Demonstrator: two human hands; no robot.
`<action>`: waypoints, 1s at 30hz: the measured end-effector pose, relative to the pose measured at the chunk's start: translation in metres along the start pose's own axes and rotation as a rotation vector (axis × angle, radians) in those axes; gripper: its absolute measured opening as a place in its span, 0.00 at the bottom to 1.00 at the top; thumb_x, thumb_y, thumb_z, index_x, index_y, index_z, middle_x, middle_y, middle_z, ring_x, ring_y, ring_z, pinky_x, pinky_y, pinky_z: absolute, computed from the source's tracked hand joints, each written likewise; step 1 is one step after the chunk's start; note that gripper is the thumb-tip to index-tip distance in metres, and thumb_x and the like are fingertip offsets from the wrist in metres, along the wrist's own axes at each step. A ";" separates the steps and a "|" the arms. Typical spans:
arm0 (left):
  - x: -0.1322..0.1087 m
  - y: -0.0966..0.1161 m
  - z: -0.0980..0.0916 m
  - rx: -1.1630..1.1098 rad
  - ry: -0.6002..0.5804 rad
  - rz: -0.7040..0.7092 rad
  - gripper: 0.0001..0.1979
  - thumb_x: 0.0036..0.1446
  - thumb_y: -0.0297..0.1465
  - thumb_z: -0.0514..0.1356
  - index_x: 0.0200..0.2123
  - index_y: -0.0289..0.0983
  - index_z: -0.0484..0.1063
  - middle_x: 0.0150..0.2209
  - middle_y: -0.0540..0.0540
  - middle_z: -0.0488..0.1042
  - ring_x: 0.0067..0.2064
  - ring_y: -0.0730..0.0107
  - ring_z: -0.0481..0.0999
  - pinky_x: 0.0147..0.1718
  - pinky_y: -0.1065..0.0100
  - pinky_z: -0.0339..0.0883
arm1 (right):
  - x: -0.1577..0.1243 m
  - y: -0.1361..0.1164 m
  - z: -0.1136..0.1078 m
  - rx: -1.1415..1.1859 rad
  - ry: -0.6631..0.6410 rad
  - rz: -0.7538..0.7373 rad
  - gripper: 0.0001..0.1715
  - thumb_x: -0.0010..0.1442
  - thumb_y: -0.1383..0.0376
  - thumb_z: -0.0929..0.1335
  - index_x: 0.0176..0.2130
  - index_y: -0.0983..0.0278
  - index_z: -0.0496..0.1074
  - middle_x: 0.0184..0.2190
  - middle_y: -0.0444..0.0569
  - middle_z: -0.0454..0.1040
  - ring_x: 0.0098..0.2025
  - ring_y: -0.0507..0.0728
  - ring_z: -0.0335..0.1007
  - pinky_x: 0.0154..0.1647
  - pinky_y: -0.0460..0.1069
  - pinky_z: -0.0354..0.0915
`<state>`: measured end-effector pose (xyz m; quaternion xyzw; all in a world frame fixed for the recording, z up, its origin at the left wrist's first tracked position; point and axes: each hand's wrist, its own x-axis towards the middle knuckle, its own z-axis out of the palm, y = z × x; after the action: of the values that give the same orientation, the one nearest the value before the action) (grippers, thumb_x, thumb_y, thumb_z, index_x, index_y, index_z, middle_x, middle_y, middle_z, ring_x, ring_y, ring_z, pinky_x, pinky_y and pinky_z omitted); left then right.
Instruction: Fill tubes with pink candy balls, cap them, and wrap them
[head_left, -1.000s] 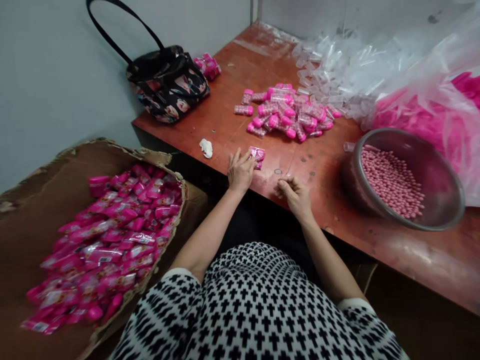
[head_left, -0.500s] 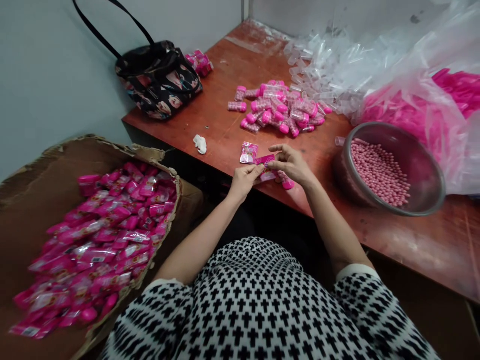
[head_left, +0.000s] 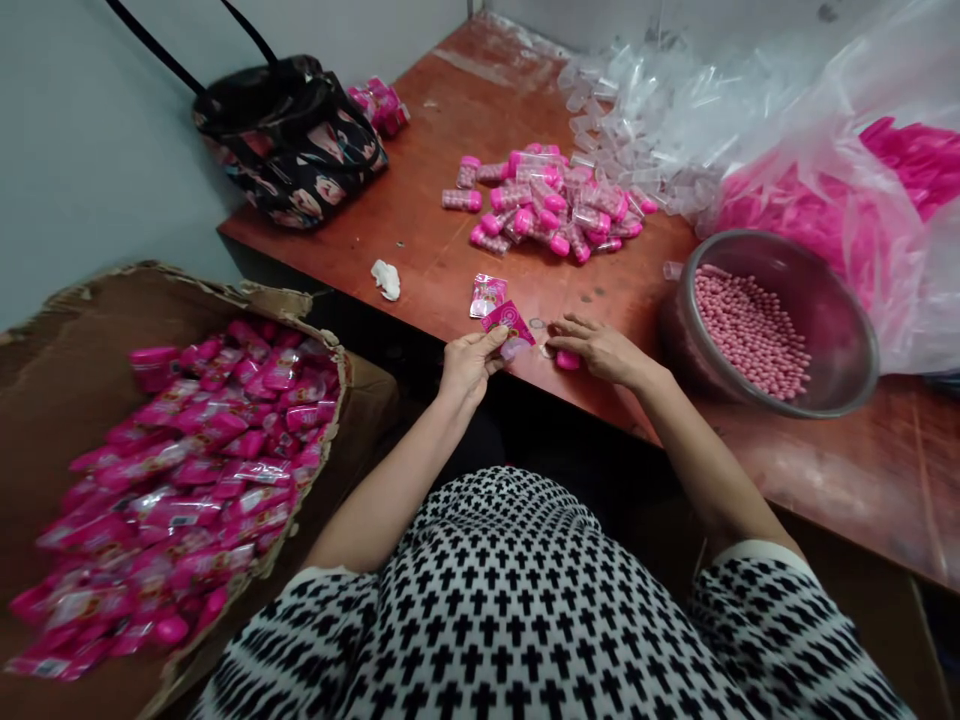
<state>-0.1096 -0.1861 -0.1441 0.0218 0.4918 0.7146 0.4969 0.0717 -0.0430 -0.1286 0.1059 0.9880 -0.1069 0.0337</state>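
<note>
Between the thumb and fingers of my left hand [head_left: 471,362] is a pink printed sachet [head_left: 510,322], tilted above the table near its front edge. A small translucent piece shows at its lower side; I cannot make out what it is. My right hand [head_left: 596,348] lies palm down with fingers stretched over a small bottle with a pink cap [head_left: 568,360], most of which it hides. Another pink sachet [head_left: 488,296] lies flat just beyond the left hand. Farther back is a pile of clear, pink-capped bottles [head_left: 559,205] filled with pink beads.
At the right stands a grey bowl [head_left: 862,375] of pink beads [head_left: 750,335]. Behind it are a plastic bag of pink pieces [head_left: 810,205] and loose clear tubes [head_left: 660,120]. A torn carton [head_left: 334,400] of pink packets is at lower left; a floral handbag [head_left: 300,160] sits behind.
My right hand has left the sachet and moved right and down onto the small bottle. The left hand keeps the sachet, now turned at an angle. The whole view has shifted slightly.
</note>
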 end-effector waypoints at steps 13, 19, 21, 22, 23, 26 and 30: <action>-0.004 0.000 0.004 -0.111 0.004 -0.036 0.08 0.43 0.28 0.68 0.25 0.31 0.72 0.26 0.46 0.76 0.27 0.73 0.76 0.28 0.71 0.72 | -0.008 -0.026 0.002 0.211 0.248 0.563 0.17 0.53 0.55 0.68 0.39 0.65 0.69 0.33 0.54 0.74 0.35 0.61 0.70 0.33 0.53 0.65; -0.004 -0.004 0.009 -0.230 0.057 -0.090 0.09 0.44 0.28 0.68 0.26 0.32 0.71 0.25 0.47 0.75 0.27 0.74 0.76 0.29 0.72 0.72 | -0.008 -0.090 0.016 1.211 0.603 0.679 0.20 0.52 0.51 0.69 0.36 0.60 0.60 0.21 0.39 0.71 0.15 0.49 0.61 0.13 0.43 0.57; -0.005 -0.005 0.011 -0.278 0.057 -0.101 0.10 0.44 0.28 0.69 0.27 0.32 0.71 0.26 0.47 0.76 0.29 0.72 0.77 0.31 0.70 0.72 | -0.006 -0.110 0.021 1.322 0.667 0.674 0.21 0.52 0.51 0.69 0.37 0.60 0.59 0.20 0.38 0.72 0.14 0.48 0.62 0.12 0.42 0.57; -0.006 -0.005 0.013 -0.299 0.054 -0.105 0.10 0.44 0.28 0.69 0.27 0.32 0.71 0.27 0.46 0.76 0.30 0.72 0.77 0.33 0.69 0.72 | -0.005 -0.117 0.023 1.342 0.689 0.680 0.21 0.52 0.52 0.69 0.38 0.60 0.59 0.19 0.37 0.71 0.14 0.47 0.62 0.11 0.41 0.57; -0.007 -0.006 0.014 -0.314 0.046 -0.110 0.10 0.44 0.28 0.69 0.28 0.32 0.71 0.28 0.46 0.76 0.31 0.71 0.77 0.35 0.68 0.72 | -0.003 -0.122 0.025 1.352 0.706 0.689 0.21 0.53 0.52 0.69 0.38 0.60 0.59 0.19 0.36 0.71 0.13 0.47 0.62 0.11 0.41 0.58; -0.011 -0.008 0.018 -0.329 0.012 -0.116 0.08 0.45 0.28 0.68 0.28 0.32 0.71 0.28 0.47 0.76 0.32 0.71 0.77 0.38 0.68 0.72 | 0.002 -0.127 0.029 1.367 0.722 0.704 0.22 0.52 0.52 0.69 0.39 0.60 0.58 0.18 0.36 0.71 0.13 0.47 0.62 0.10 0.40 0.57; -0.015 -0.012 0.022 -0.302 -0.031 -0.107 0.09 0.45 0.29 0.68 0.29 0.32 0.72 0.28 0.46 0.76 0.31 0.72 0.76 0.37 0.67 0.72 | 0.006 -0.125 0.033 1.375 0.728 0.706 0.22 0.52 0.52 0.69 0.39 0.60 0.59 0.18 0.36 0.71 0.13 0.47 0.62 0.10 0.40 0.58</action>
<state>-0.0825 -0.1816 -0.1344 -0.0684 0.3714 0.7527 0.5393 0.0402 -0.1680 -0.1358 0.4321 0.5618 -0.6254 -0.3264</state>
